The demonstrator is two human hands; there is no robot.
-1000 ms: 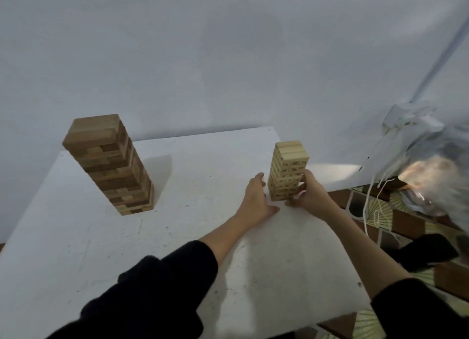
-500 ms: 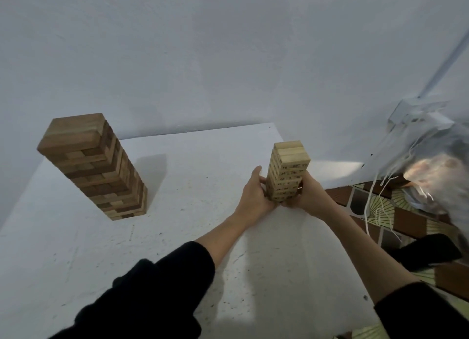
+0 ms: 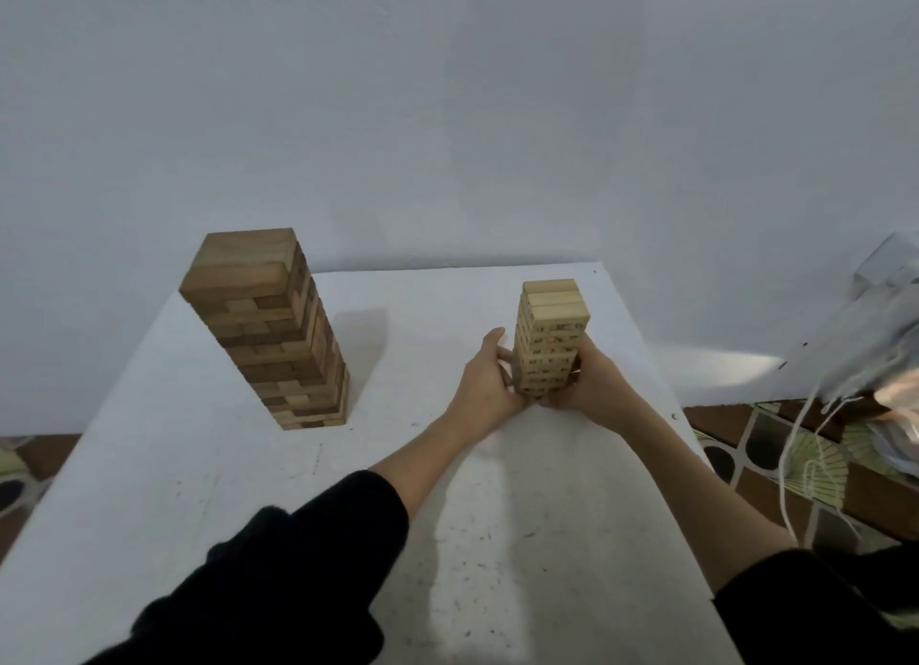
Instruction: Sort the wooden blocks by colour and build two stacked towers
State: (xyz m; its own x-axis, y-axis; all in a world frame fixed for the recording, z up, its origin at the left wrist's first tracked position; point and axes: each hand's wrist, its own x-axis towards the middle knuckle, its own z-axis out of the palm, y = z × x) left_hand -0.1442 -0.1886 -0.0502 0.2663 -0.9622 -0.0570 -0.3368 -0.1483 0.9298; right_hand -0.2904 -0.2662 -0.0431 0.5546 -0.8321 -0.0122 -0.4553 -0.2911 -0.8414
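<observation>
Cupped on both flanks: left hand (image 3: 485, 386) and right hand (image 3: 592, 383) pressed against the lower half of the pale tower (image 3: 549, 338), fingers wrapped round its base, near the right edge of the white table (image 3: 199, 490). Well apart to the left, the dark tower (image 3: 271, 331), upright, untouched. Likely squaring up the finished pale stack. Next: gentle, even release, no sideways nudge.

White table (image 3: 199, 490); grey wall (image 3: 447, 117); patterned floor tiles (image 3: 776, 445); white cords (image 3: 795, 445) at right.

black sleeves (image 3: 278, 565) pushed up to the elbows leave both forearms and hands bare.
</observation>
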